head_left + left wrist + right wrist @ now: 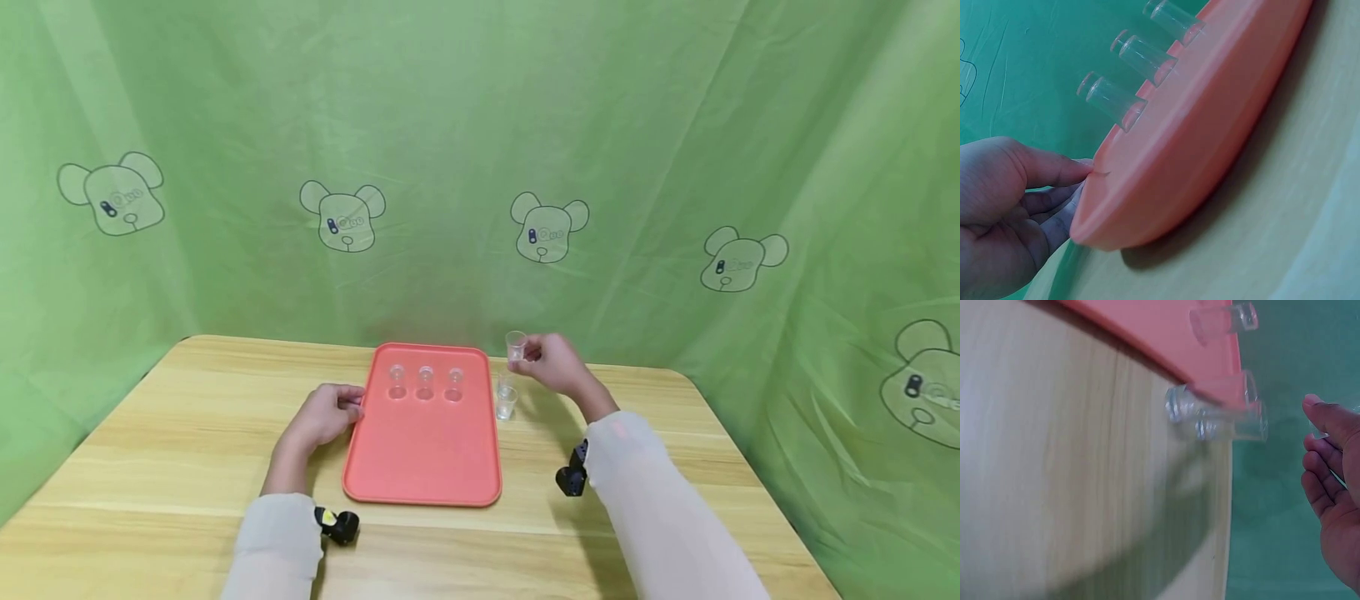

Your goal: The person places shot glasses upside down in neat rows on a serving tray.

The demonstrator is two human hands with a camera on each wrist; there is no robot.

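Observation:
My left hand [321, 417] pinches the left rim of a coral-red tray [423, 450], thumb on top and fingers beneath, as the left wrist view shows. Three clear shot glasses stand upside down in a row on the tray's far half: a left one [397, 382], a middle one [425, 383] and a right one [454, 385]. Up beyond the tray's right side, my right hand [555, 364] holds another clear shot glass [516, 345] upright between thumb and fingers, raised over the table. In the right wrist view that hand mostly covers this glass.
Two more clear glasses stand upright on the wooden table [187, 433] close to the tray's right edge, a nearer one [506, 404] and a farther one [506, 382]. A green curtain [450, 125] with bear-head outlines hangs behind the table and along its sides.

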